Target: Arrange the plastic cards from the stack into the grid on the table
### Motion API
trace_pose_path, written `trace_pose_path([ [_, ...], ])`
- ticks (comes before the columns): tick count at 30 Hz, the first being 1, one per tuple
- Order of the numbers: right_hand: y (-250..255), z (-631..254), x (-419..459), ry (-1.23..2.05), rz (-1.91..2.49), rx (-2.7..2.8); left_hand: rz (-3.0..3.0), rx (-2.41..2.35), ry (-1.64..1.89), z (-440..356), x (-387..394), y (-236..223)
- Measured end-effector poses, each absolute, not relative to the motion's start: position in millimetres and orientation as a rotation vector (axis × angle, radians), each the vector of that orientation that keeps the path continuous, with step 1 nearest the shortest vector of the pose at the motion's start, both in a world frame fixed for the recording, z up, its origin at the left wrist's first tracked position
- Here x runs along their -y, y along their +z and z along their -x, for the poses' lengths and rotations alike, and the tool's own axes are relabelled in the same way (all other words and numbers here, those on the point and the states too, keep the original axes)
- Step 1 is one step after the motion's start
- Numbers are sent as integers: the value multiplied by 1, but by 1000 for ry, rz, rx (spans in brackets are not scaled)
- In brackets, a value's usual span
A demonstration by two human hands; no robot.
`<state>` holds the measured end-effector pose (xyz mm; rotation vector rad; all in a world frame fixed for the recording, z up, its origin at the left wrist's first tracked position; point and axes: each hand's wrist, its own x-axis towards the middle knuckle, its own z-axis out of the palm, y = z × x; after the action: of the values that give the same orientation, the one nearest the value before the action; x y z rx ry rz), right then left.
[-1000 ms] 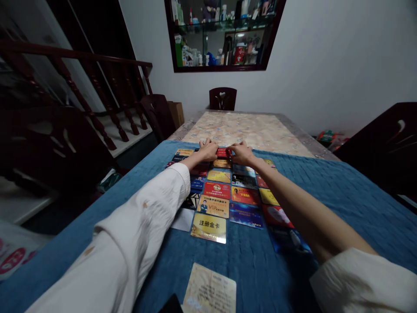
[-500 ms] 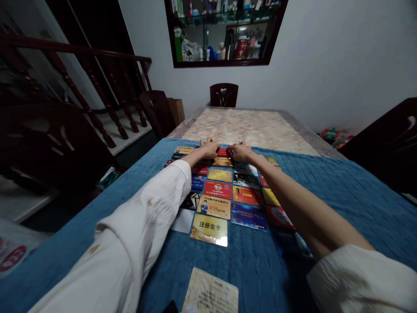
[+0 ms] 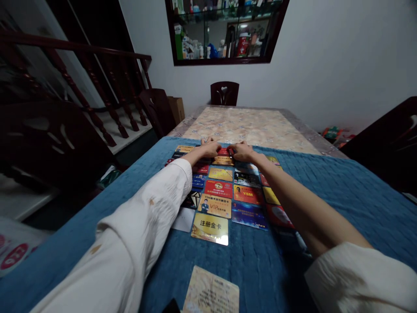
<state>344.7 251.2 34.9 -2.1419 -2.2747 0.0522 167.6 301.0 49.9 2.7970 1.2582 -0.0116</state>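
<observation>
Both arms stretch forward over rows of bank-style cards laid flat on a blue cloth. My left hand is at the far row, its fingers bent and its fingertips at the left side of a red card. My right hand sits opposite, fingers curled at the same card's right side. Just nearer lies a gold-orange card. Closer rows hold a yellow card, a red card with a round picture, a VIP card and a gold card. My forearms cover some outer cards.
A beige printed card lies alone near the front edge. The blue cloth covers the near part of the patterned table. Dark wooden chairs stand around it, with a stair railing at the left.
My right fingers have curled in slightly at the red card's right side. My left hand stays nearly in place. The view has tilted very slightly, and the cards lie as before.
</observation>
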Motion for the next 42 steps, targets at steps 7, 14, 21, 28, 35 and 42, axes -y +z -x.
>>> trace_pose_path([
  [7,35,-344,-250,25,2121,2297,-2818,-1264,-25,-168,-303,49],
  [14,40,-349,-243,-41,2062,2314,-2862,-1235,107,-163,-295,54],
  [21,52,-350,-214,-156,1936,2323,-2957,-1094,359,-141,-272,60],
  [28,61,-334,-164,-247,1823,2306,-2978,-949,572,-116,-231,63],
  [35,55,-319,-113,-393,1573,2339,-2974,-800,699,-95,-175,65],
  [42,49,-302,-68,-393,1488,2384,-2963,-742,644,-77,-122,59],
])
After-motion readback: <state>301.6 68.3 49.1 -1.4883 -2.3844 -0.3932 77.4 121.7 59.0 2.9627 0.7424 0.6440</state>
